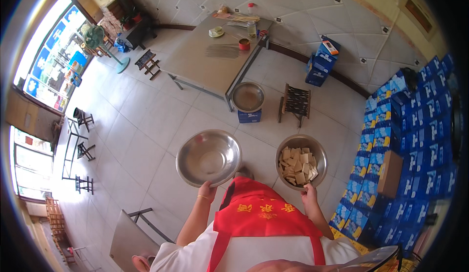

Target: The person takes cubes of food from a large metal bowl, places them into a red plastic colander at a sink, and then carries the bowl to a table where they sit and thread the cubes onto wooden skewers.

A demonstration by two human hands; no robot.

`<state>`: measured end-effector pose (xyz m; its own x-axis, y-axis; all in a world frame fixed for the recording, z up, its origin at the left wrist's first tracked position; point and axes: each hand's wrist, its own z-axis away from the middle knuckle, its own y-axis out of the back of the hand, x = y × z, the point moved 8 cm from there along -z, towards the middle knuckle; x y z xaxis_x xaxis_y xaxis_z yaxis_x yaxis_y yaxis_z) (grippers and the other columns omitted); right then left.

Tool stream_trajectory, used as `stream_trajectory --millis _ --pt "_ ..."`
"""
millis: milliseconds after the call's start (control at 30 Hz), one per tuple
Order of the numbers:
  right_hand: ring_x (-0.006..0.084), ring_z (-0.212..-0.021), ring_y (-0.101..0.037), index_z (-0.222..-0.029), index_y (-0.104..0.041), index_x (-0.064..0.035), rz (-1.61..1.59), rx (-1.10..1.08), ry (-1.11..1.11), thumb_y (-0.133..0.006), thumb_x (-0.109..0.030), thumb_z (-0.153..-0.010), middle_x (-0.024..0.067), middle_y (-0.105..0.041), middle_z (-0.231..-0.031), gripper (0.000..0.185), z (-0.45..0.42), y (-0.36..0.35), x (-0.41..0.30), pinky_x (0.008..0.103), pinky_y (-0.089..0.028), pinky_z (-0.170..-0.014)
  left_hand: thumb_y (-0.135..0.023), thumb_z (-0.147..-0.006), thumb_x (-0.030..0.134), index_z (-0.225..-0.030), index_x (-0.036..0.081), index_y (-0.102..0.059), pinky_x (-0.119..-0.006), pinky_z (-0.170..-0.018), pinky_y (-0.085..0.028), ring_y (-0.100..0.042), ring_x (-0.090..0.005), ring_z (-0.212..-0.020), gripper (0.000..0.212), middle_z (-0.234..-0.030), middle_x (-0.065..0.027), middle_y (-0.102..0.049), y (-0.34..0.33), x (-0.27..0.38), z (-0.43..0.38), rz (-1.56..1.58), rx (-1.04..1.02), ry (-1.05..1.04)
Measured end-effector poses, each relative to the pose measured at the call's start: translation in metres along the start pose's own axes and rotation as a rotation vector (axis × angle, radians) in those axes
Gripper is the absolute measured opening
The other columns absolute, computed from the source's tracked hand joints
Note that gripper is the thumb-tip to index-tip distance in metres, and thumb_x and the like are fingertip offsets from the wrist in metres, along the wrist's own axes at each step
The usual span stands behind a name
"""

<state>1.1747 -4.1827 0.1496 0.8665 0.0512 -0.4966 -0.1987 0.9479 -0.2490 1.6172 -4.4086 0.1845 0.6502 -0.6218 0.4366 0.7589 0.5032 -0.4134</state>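
My left hand (207, 190) grips the near rim of a wide stainless steel bowl (198, 154), which holds nothing and tilts slightly. In my right hand (310, 194) is the near rim of a deeper steel bowl (321, 154). Flat, square, pale tan pieces, perhaps tofu (298, 164), lie heaped inside that bowl. Both bowls are held out in front of me above the tiled floor, apart from each other. A red apron (267, 209) with yellow writing covers my front.
Ahead stands a metal-topped table (194, 59) with skewers (221, 51), a red tin (244, 44) and a glass jar (251, 29). Near its corner, another steel basin (248, 96) rests on a blue box. A folding stool (296, 101) stands nearby. Stacked blue cartons (417, 143) line the right.
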Motion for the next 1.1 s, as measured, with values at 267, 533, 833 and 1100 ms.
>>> stream_trajectory --millis 267,533,833,1100 --pt "0.0116 -0.055 -0.049 -0.070 -0.050 -0.0102 -0.102 -0.033 0.031 -0.056 -0.001 -0.070 -0.0007 -0.050 -0.063 0.011 -0.093 -0.127 -0.028 0.0238 -0.040 -0.047 -0.046 -0.085 0.005 -0.102 -0.007 -0.049 -0.038 -0.089 -0.047 -0.056 -0.0269 -0.097 0.022 -0.101 -0.0163 -0.057 -0.117 0.053 -0.186 -0.019 0.044 0.079" --pt "0.0108 -0.057 -0.051 -0.071 -0.050 -0.0098 -0.113 0.201 -0.070 -0.057 0.002 -0.070 -0.0017 -0.051 -0.065 0.014 -0.117 -0.203 -0.056 0.0219 -0.042 -0.048 -0.052 -0.083 0.005 -0.094 -0.001 -0.052 -0.035 -0.086 -0.049 -0.057 -0.0238 -0.092 0.013 -0.095 -0.0121 -0.059 -0.260 0.092 -0.398 0.031 0.011 0.140" --pt "0.0119 -0.061 -0.054 -0.072 -0.050 -0.0081 -0.038 0.204 -0.113 -0.055 0.001 -0.072 0.0004 -0.053 -0.068 0.011 -0.185 -0.281 -0.087 0.0235 -0.046 -0.053 -0.052 -0.087 0.012 -0.098 0.003 -0.056 -0.030 -0.076 -0.054 -0.060 -0.0223 -0.090 0.014 -0.096 -0.0093 -0.062 -0.377 0.115 -0.558 0.074 -0.085 0.098" --pt "0.0124 -0.066 -0.055 -0.075 -0.052 -0.0070 0.044 0.127 -0.137 -0.054 0.002 -0.072 0.0005 -0.053 -0.072 0.010 -0.224 -0.273 -0.102 0.0253 -0.048 -0.059 -0.071 -0.074 0.039 -0.094 0.005 -0.054 -0.025 -0.062 -0.052 -0.059 -0.0166 -0.074 0.043 -0.081 -0.0058 -0.058 -0.386 0.117 -0.576 -0.086 0.160 -0.095"
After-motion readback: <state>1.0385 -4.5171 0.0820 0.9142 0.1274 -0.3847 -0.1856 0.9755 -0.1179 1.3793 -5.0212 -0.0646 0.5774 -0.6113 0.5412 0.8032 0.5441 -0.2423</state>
